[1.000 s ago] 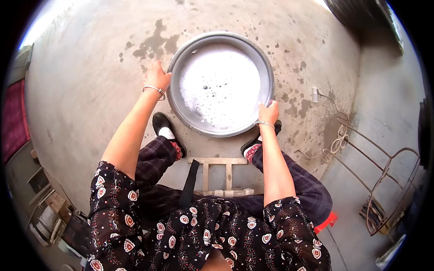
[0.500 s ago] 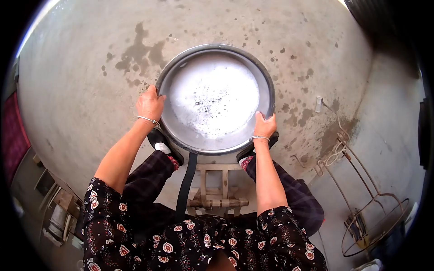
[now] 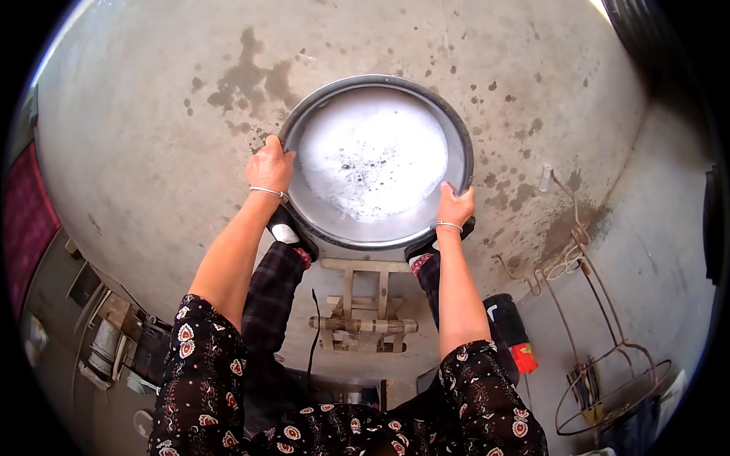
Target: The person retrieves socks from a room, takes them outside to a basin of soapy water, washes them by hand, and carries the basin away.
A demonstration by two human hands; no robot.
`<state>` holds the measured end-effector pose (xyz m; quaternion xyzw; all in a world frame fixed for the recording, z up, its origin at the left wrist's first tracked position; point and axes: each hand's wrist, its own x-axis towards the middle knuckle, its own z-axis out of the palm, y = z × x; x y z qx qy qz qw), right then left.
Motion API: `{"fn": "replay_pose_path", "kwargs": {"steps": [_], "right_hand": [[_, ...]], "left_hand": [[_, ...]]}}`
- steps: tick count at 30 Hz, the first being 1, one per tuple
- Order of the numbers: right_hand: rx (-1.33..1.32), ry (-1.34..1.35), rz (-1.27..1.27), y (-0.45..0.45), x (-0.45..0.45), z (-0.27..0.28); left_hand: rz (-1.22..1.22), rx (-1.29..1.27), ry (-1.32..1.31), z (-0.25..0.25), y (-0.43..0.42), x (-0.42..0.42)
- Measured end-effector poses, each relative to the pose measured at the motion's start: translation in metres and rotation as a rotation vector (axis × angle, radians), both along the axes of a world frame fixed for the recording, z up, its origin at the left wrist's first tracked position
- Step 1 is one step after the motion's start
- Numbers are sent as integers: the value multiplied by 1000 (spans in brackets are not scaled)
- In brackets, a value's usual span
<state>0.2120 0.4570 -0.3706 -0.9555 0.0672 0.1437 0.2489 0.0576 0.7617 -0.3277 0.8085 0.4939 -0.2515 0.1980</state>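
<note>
A large round metal basin (image 3: 308, 220) holds white, foamy liquid with dark specks. My left hand (image 3: 271, 165) is closed around its left rim, thumb over the edge. On the lower right rim, my right hand (image 3: 455, 205) grips with its thumb inside the edge. Each wrist wears a light bangle. The basin is in front of me, over my dark shoes, and its near edge overlaps them.
A low wooden stool (image 3: 365, 325) stands between my legs. To the right are a bent metal wire rack (image 3: 625, 346) and a black and red container (image 3: 511, 328). Wet patches (image 3: 251, 76) mark the concrete floor. Assorted items lie at the lower left.
The basin, in both hands, first came nearer to my body, then shifted slightly right in view. More of the stool now shows, and the black and red container has come into sight.
</note>
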Motion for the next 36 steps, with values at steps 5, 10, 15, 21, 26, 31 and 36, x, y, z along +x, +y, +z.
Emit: {"fn": "replay_pose_path", "kwargs": {"steps": [5, 10, 15, 21, 26, 31, 36], "right_hand": [[110, 99, -47, 3, 15, 9], [68, 202, -58, 18, 33, 64], [78, 210, 48, 19, 53, 126], [89, 174, 60, 40, 79, 239], [228, 43, 38, 47, 89, 322], [356, 11, -10, 56, 83, 396], [397, 41, -70, 53, 60, 480]], "left_hand": [[33, -29, 11, 15, 0, 1], [171, -106, -4, 44, -6, -12], [194, -143, -16, 95, -14, -17], [410, -233, -239, 172, -15, -19], [495, -283, -500, 266, -4, -5], [300, -192, -594, 386, 25, 10], [125, -175, -537, 492, 47, 5]]}}
